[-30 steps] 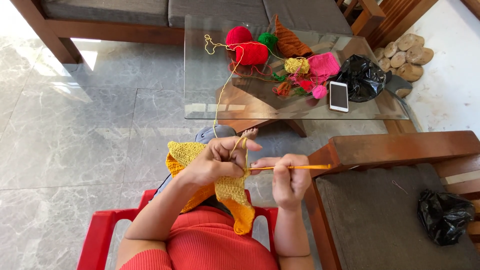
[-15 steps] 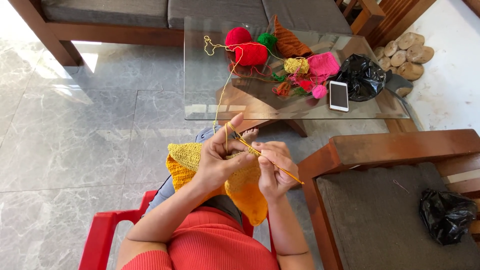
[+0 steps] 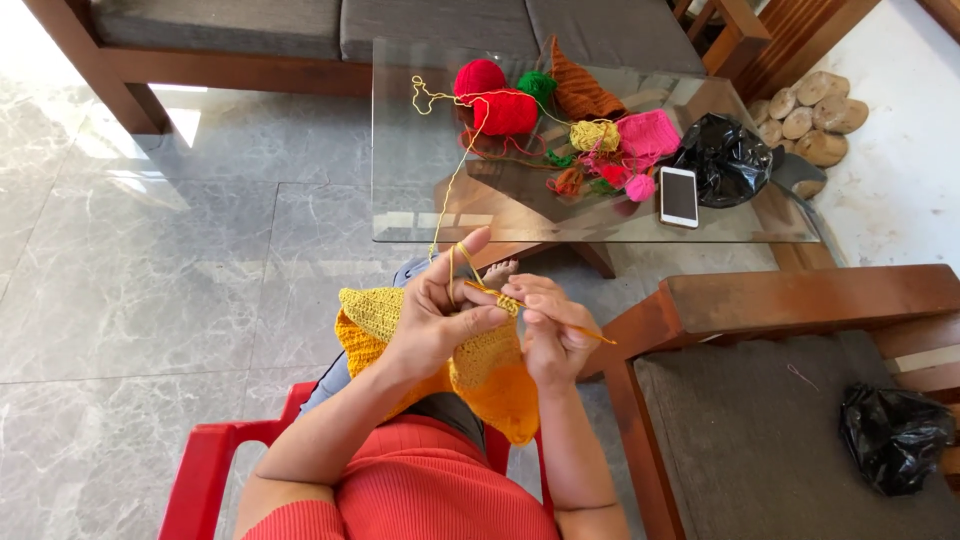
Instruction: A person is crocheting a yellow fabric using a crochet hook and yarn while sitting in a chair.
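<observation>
Together, left hand (image 3: 432,318) and right hand (image 3: 552,335) work yellow crochet (image 3: 480,365) (hook (image 3: 575,325) gripped).

Between the fingers (image 3: 470,318) lies knitted yellow-and-orange cloth (image 3: 480,375), rough and matt, fed by thin yellow yarn (image 3: 445,205). Beyond the fingertips stands a glossy glass table (image 3: 420,190) bearing fuzzy yarn balls (image 3: 500,105) and a shiny black plastic bag (image 3: 725,155). Under the fingers sits a smooth red plastic chair (image 3: 205,470).
</observation>
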